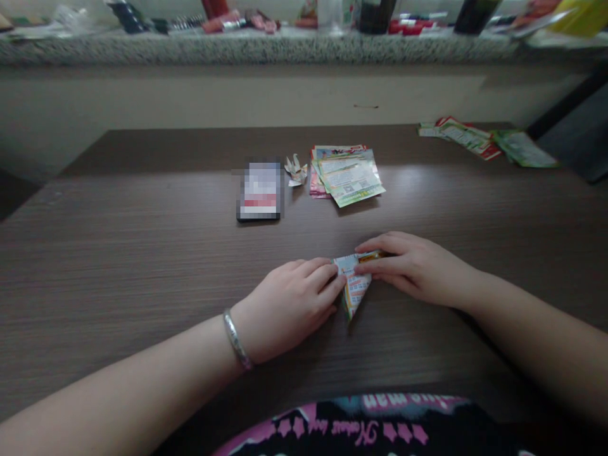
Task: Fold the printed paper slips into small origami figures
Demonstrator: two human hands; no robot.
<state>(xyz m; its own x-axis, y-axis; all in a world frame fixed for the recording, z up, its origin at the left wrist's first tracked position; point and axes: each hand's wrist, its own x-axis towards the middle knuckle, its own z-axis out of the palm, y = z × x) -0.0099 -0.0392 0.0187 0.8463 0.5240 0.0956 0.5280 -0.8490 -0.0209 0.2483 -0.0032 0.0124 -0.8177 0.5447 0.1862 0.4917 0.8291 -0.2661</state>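
A printed sheet of paper (357, 285), folded into a triangle with its point toward me, lies on the table between my hands. My left hand (297, 304), with a silver bangle at its wrist, grips the left edge with curled fingers. From the right, my right hand (418, 269) has its fingers over the upper right corner, gripping it, with the thumb partly hidden. A small folded paper piece (296, 171) with pointed tips stands farther back, beside a stack of printed leaflets (354, 176).
Left of the folded piece lies a phone (259, 190) with a blurred screen. More leaflets (470, 138) are scattered at the back right of the brown table (142, 253). Behind the table runs a granite ledge (285, 49) with cups, pens and assorted items.
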